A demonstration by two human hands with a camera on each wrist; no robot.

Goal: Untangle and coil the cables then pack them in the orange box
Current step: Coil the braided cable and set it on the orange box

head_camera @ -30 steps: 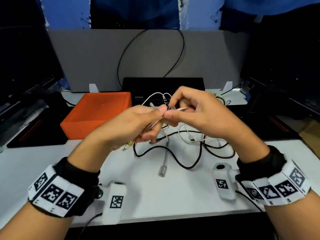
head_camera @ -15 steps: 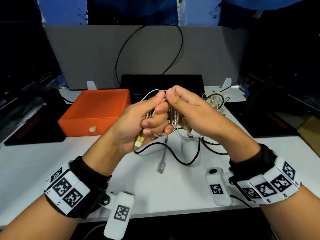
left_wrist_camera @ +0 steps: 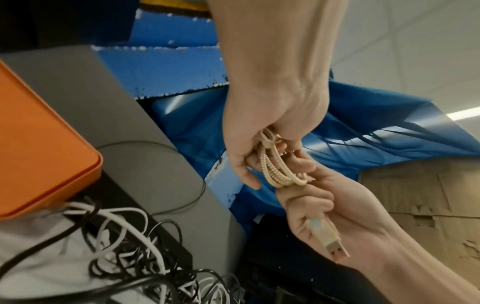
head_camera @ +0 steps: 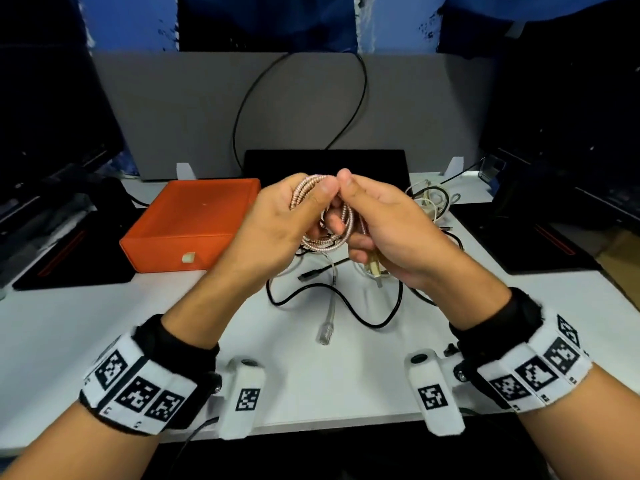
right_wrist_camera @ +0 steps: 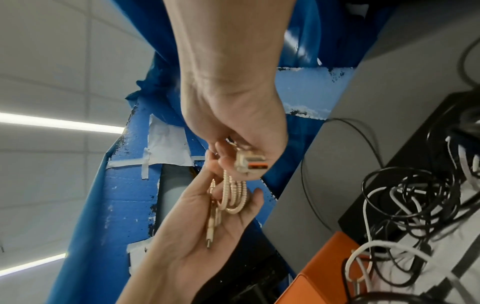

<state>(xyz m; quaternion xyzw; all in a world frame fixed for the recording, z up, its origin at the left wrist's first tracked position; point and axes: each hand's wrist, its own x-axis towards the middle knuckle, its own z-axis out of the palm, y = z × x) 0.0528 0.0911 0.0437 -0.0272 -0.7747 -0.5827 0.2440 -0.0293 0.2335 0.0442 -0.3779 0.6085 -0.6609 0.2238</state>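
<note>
A pink-gold braided cable (head_camera: pixel 325 244) is wound in several loops and held above the table between both hands. My left hand (head_camera: pixel 277 223) pinches the top of the loops with thumb and fingers. The cable's small plug (right_wrist_camera: pixel 210 228) lies across that palm. My right hand (head_camera: pixel 388 230) curls round the loops' right side and holds the cable's USB plug (right_wrist_camera: pixel 250 163), which pokes out below it (head_camera: pixel 374 269). The orange box (head_camera: pixel 194 220) sits on the white table (head_camera: pixel 104 323) at the left, lid on, just beyond the left hand.
Under the hands lies a tangle: a black cable (head_camera: pixel 349 308), a clear cable ending in a clear plug (head_camera: pixel 325 332), and white cables (head_camera: pixel 429 202) at the back right. A grey partition (head_camera: pixel 207 116) closes the back. Black trays flank the table.
The cable, stretched straight between the fingertips a second ago, is now gathered into loops. Both hands have risen a little and closed round the bundle.
</note>
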